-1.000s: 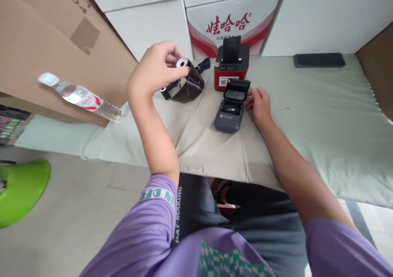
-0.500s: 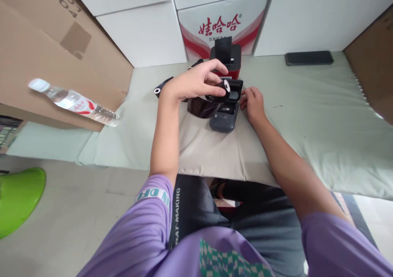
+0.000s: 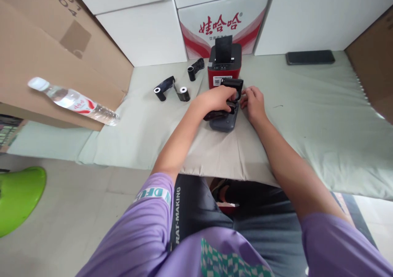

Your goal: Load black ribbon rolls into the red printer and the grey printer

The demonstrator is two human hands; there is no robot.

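A small grey printer (image 3: 224, 122) lies on the cloth-covered table (image 3: 307, 117) with its black lid (image 3: 232, 83) raised. My left hand (image 3: 215, 99) is over its open bay, fingers closed on a dark ribbon roll (image 3: 216, 114) whose loose film trails to the left of the printer. My right hand (image 3: 253, 103) rests against the printer's right side, fingertips touching the lid hinge area. Two more dark ribbon rolls with white cores (image 3: 171, 89) lie left of my hands, and a third (image 3: 195, 68) lies farther back.
A red and black printer (image 3: 224, 62) stands just behind the grey one. A water bottle (image 3: 72, 101) lies on a cardboard box (image 3: 37, 52) at left. A black phone (image 3: 310, 57) lies at the back right. White cartons line the back. A green stool (image 3: 18, 197) is on the floor.
My left hand carried the ribbon roll from the left, where the other rolls lie, rightward and down into the grey printer's open bay. My right hand stayed beside the printer.
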